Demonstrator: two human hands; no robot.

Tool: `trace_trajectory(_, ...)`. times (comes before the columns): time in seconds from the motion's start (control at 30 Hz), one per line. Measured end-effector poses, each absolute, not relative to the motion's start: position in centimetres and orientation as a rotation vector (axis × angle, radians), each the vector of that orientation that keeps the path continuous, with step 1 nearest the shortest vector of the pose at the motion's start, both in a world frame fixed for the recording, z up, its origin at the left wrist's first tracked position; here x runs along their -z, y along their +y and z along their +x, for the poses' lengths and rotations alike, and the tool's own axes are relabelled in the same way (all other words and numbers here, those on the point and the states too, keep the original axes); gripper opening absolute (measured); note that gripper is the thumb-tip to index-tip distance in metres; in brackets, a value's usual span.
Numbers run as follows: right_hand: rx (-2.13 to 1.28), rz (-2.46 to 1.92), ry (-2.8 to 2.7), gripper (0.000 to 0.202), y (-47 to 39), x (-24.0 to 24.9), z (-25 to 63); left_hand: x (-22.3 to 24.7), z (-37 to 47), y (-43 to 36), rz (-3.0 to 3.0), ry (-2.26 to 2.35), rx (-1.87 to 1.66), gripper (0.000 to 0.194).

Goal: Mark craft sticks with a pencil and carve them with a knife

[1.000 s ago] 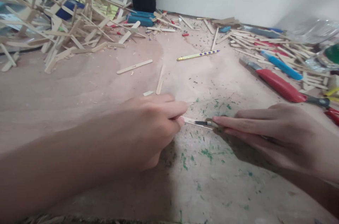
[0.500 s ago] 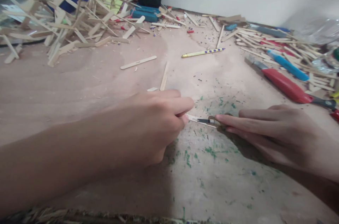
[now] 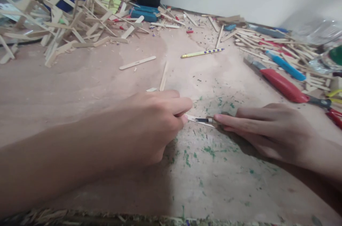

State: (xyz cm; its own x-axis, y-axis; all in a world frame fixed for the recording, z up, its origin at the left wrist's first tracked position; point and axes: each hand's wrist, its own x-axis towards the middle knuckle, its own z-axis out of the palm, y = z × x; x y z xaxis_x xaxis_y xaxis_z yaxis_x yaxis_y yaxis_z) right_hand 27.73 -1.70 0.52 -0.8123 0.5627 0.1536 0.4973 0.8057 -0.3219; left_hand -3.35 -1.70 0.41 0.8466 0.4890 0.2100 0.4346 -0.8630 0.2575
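My left hand [image 3: 157, 126] is closed, its fingertips pinching the left end of a wooden popsicle stick [image 3: 190, 117] against the tabletop. A craft knife [image 3: 204, 120] with a dark blade and a silver collar is held in my right hand [image 3: 267, 130], the index finger stretched along it. The blade lies over the stick, its tip pointing left toward my left fingers. My right fingers hide most of the knife's handle, and the stick's right end passes beneath the knife.
A tangled structure of popsicle sticks [image 3: 77, 23] fills the back left. Beyond my hands lie loose sticks [image 3: 137, 63] and a yellow dotted pencil [image 3: 202, 53]. On the right are a red-handled utility knife [image 3: 284, 85], a blue pen-like tool [image 3: 284, 65] and a stick pile [image 3: 251, 41].
The whole scene has shifted slightly left in view. Both hands, the stick and the craft knife keep nearly the same positions relative to each other.
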Motion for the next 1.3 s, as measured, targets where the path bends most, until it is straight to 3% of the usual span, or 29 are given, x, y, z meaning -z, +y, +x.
trace_trajectory(0.23,-0.379,-0.843,-2.728,0.028,-1.8,-2.0,26.2,-0.5,-3.3,-1.5,2.836,0.697,-0.412,0.023)
trace_trajectory(0.63,-0.160,-0.795,-2.783,0.039,-2.0,-2.5,25.3,-0.6,-3.7,-1.3,2.802,0.738,-0.298,0.028)
trace_trajectory(1.07,-0.419,-0.810,-2.741,0.028,-1.7,-2.1,25.8,-0.4,-3.6,-1.5,2.827,0.714,-0.363,0.023)
trace_trajectory(1.3,-0.315,-0.772,-2.722,0.029,-1.7,-0.8,26.6,-0.6,-3.6,-1.5,2.793,0.723,-0.341,0.025)
